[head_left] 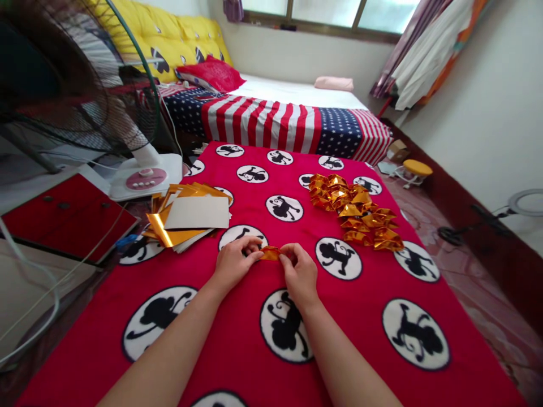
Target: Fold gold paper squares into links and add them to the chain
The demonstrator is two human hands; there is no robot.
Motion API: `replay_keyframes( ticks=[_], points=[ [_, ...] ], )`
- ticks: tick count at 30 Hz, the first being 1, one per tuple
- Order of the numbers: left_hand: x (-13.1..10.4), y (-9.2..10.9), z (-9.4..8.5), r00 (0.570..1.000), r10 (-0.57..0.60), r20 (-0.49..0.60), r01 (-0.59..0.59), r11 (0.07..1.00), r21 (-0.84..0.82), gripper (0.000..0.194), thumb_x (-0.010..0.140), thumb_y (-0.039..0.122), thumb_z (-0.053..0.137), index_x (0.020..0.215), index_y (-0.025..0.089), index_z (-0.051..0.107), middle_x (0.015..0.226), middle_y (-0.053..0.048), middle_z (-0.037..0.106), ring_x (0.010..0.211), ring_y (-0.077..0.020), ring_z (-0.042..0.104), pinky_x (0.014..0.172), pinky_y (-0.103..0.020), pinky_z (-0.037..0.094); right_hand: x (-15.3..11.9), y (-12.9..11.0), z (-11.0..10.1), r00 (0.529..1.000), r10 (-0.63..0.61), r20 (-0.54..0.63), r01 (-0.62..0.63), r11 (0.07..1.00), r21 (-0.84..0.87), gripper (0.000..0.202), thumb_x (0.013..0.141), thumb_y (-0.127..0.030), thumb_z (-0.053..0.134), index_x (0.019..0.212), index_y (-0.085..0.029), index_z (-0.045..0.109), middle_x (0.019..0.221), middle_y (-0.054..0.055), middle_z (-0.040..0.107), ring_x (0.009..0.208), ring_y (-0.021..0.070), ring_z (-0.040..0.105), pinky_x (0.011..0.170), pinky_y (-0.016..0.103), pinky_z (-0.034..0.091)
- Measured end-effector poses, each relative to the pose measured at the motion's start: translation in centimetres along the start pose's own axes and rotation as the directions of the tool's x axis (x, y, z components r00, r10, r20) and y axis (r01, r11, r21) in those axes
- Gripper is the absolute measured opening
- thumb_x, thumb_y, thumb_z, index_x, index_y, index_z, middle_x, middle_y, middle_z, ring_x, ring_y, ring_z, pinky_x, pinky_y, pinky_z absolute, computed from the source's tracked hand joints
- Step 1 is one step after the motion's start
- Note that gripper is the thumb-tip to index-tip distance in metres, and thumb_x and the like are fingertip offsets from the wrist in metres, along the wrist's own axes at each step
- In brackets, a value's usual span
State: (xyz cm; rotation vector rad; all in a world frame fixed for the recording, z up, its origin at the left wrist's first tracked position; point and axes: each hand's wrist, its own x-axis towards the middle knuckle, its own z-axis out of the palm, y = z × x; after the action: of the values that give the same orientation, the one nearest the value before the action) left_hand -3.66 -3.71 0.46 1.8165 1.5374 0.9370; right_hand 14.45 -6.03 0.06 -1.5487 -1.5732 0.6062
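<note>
Between my hands, low over the red cloth with its round monkey prints, is a small folded piece of gold foil paper. My left hand pinches its left end, and my right hand pinches its right end. Ahead and to the left lies a loose stack of gold and white paper sheets, a pale sheet uppermost. On the right side of the cloth several folded gold foil pieces are heaped together.
A fan stands at the left beside a red-topped cabinet. Beyond the cloth is a bed with a flag-patterned cover. An orange-topped stool and a ring-shaped stand are on the right.
</note>
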Motion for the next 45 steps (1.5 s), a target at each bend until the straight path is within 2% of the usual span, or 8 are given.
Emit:
replay_keyframes(
  ticks=[6, 11, 20, 23, 27, 35, 41, 45],
  points=[
    [-0.4, 0.4, 0.1, 0.998, 0.055, 0.007, -0.052, 0.981, -0.188, 0.009, 0.077, 0.024, 0.07, 0.082, 0.018, 0.075, 0.081, -0.004, 0.073, 0.074, -0.0159, 0.064, 0.067, -0.025, 0.047, 0.1, -0.2, -0.1, 0.999, -0.05, 0.006, 0.049, 0.998, 0.038, 0.007, 0.081, -0.03, 0.067, 0.081, -0.024, 0.069, 0.076, 0.0, 0.066, 0.073, 0.0179, 0.055, 0.068, 0.028, 0.038],
    [-0.6, 0.8, -0.2, 0.998, 0.042, 0.047, -0.028, 0.964, -0.265, 0.015, 0.08, 0.03, 0.068, 0.084, 0.017, 0.075, 0.083, -0.005, 0.075, 0.076, -0.0173, 0.066, 0.071, -0.025, 0.049, 0.2, 0.4, 0.1, 1.0, 0.006, -0.012, -0.003, 0.971, 0.237, 0.009, 0.081, -0.029, 0.067, 0.076, -0.023, 0.069, 0.073, 0.0, 0.066, 0.07, 0.0168, 0.056, 0.068, 0.028, 0.04],
    [-1.0, 1.2, 0.3, 0.992, 0.103, -0.069, -0.111, 0.986, -0.126, 0.018, 0.083, 0.023, 0.061, 0.069, 0.015, 0.069, 0.065, -0.002, 0.068, 0.057, -0.0116, 0.056, 0.054, -0.021, 0.039, 0.1, 0.4, 0.3, 0.998, 0.063, -0.01, -0.057, 0.95, 0.306, 0.01, 0.079, -0.031, 0.067, 0.075, -0.022, 0.07, 0.073, 0.001, 0.067, 0.069, 0.0169, 0.056, 0.067, 0.028, 0.043],
    [-1.1, 1.5, 0.2, 0.995, 0.103, 0.002, -0.102, 0.988, -0.119, 0.019, 0.084, 0.025, 0.059, 0.07, 0.015, 0.068, 0.062, -0.001, 0.064, 0.054, -0.0108, 0.052, 0.051, -0.021, 0.036, 0.1, 0.3, 0.1, 0.999, 0.049, 0.011, -0.05, 0.956, 0.29, 0.01, 0.079, -0.03, 0.067, 0.073, -0.021, 0.069, 0.071, 0.0, 0.066, 0.068, 0.0162, 0.056, 0.067, 0.027, 0.042],
    [-1.0, 1.6, 0.1, 0.984, 0.135, 0.112, -0.113, 0.977, -0.181, 0.02, 0.087, 0.026, 0.057, 0.079, 0.016, 0.072, 0.074, -0.003, 0.071, 0.066, -0.014, 0.061, 0.061, -0.022, 0.044, 0.1, 0.0, -0.3, 0.995, -0.03, 0.091, 0.007, 0.969, 0.248, 0.012, 0.078, -0.027, 0.068, 0.068, -0.021, 0.068, 0.067, -0.001, 0.064, 0.066, 0.0148, 0.054, 0.064, 0.026, 0.04],
    [-1.4, 1.3, 0.5, 0.995, 0.029, -0.099, -0.052, 0.969, -0.241, 0.022, 0.085, 0.03, 0.06, 0.076, 0.015, 0.073, 0.071, -0.004, 0.072, 0.059, -0.0152, 0.063, 0.055, -0.022, 0.047, 0.2, -0.3, -0.3, 0.993, 0.033, 0.109, -0.071, 0.929, 0.364, 0.014, 0.081, -0.032, 0.064, 0.079, -0.019, 0.07, 0.069, 0.001, 0.067, 0.061, 0.0141, 0.056, 0.059, 0.025, 0.042],
    [-1.5, 1.5, 0.8, 0.997, 0.078, -0.025, -0.081, 0.983, -0.163, 0.024, 0.087, 0.032, 0.059, 0.078, 0.015, 0.073, 0.067, -0.003, 0.07, 0.058, -0.0134, 0.059, 0.054, -0.022, 0.043, 0.0, -0.1, -0.3, 0.998, 0.033, 0.051, -0.049, 0.924, 0.379, 0.014, 0.08, -0.027, 0.063, 0.069, -0.018, 0.065, 0.064, -0.001, 0.062, 0.061, 0.0135, 0.054, 0.058, 0.024, 0.04],
    [-1.4, 1.7, 0.8, 0.993, 0.096, 0.068, -0.084, 0.984, -0.159, 0.02, 0.085, 0.031, 0.061, 0.085, 0.016, 0.074, 0.07, -0.002, 0.071, 0.058, -0.0124, 0.058, 0.056, -0.022, 0.042, -0.2, -0.3, 0.0, 0.996, -0.016, 0.085, -0.015, 0.937, 0.349, 0.015, 0.081, -0.029, 0.063, 0.071, -0.019, 0.067, 0.07, 0.001, 0.066, 0.066, 0.0152, 0.058, 0.063, 0.025, 0.043]
  ],
)
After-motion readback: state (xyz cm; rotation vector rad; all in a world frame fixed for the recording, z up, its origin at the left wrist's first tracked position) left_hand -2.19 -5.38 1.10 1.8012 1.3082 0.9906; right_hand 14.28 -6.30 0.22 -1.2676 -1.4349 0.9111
